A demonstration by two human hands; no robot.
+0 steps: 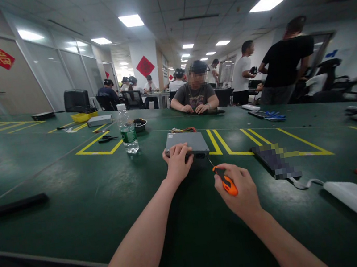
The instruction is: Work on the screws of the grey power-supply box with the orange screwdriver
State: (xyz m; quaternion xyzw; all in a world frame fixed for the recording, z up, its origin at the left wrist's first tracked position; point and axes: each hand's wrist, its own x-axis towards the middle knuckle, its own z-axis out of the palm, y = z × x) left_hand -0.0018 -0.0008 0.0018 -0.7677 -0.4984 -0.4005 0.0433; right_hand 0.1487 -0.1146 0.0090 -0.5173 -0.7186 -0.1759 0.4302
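Our left hand (178,160) closes its grip on the near edge of the grey box (187,143) on the green surface (90,197); our right hand (238,191) clasps an orange screwdriver (227,184), tip just beside the box

Bare left hand (178,163) and bare right hand (240,191) being held forward.
The left is being curled palm-down; the right is being clenched tight.

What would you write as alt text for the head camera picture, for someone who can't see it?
A left hand grips the near edge of a flat grey box on a green table, while the right hand holds an orange screwdriver pointed at the box. A water bottle stands to its left, and other people sit farther back.
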